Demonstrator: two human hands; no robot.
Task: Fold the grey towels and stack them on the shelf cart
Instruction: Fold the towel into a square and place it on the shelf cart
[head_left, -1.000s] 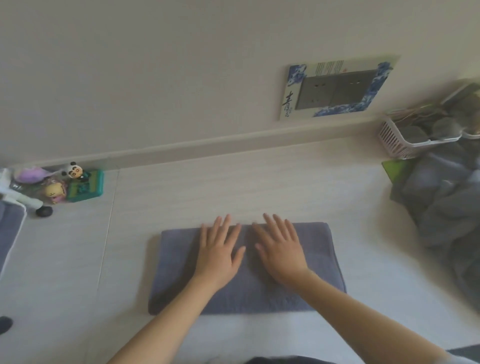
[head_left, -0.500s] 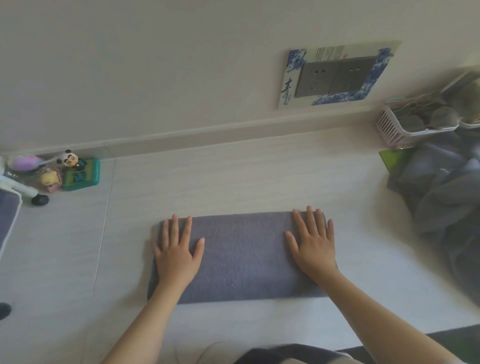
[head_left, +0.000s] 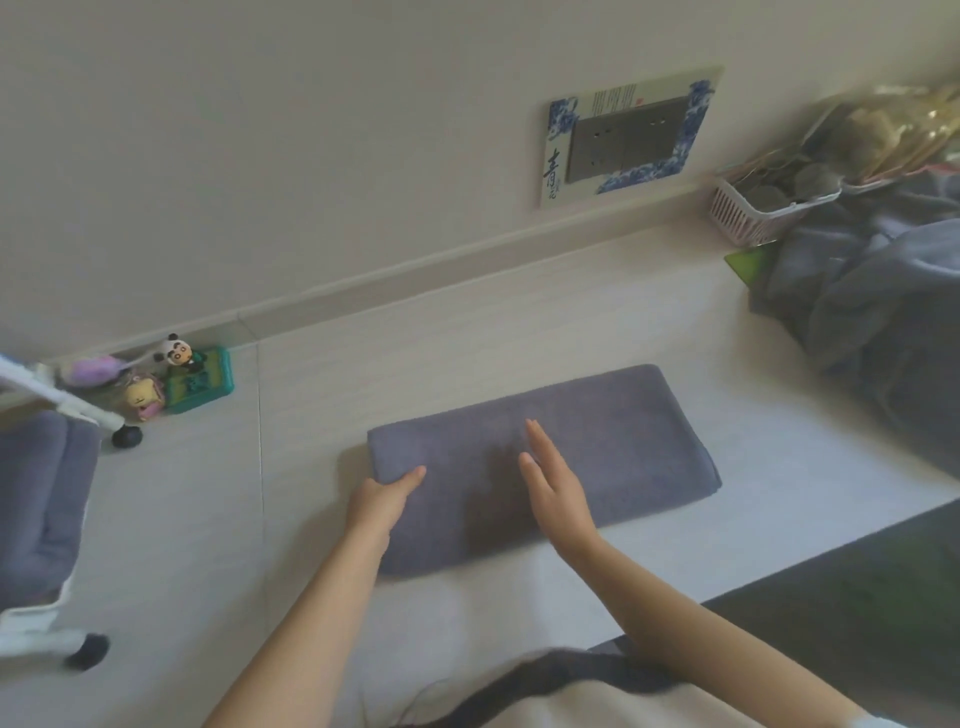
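Head camera is looking down at a pale floor where a folded grey towel (head_left: 540, 467) is lying as a long rectangle, tilted slightly so its right end sits farther from the person. The left hand (head_left: 382, 501) is grasping the towel's left end, thumb lying on top and the other fingers hidden past the edge, apparently tucked under it. The right hand (head_left: 553, 486) is held edge-on over the middle of the towel, fingers straight and together, released and gripping nothing; its shadow is falling on the cloth just left of it, and whether its lower edge is touching the towel cannot be told. At the left edge of the picture a white shelf cart (head_left: 39, 626) on black wheels is carrying folded grey towels (head_left: 36, 499). Near the cart, against the wall, small toys (head_left: 171, 379) are sitting, among them a panda figure on a green box. At the right a loose pile of grey towels (head_left: 883, 306) is heaped beside a pink basket (head_left: 748, 218). On the wall above, a socket plate (head_left: 628, 137) is sitting inside a blue-patterned frame
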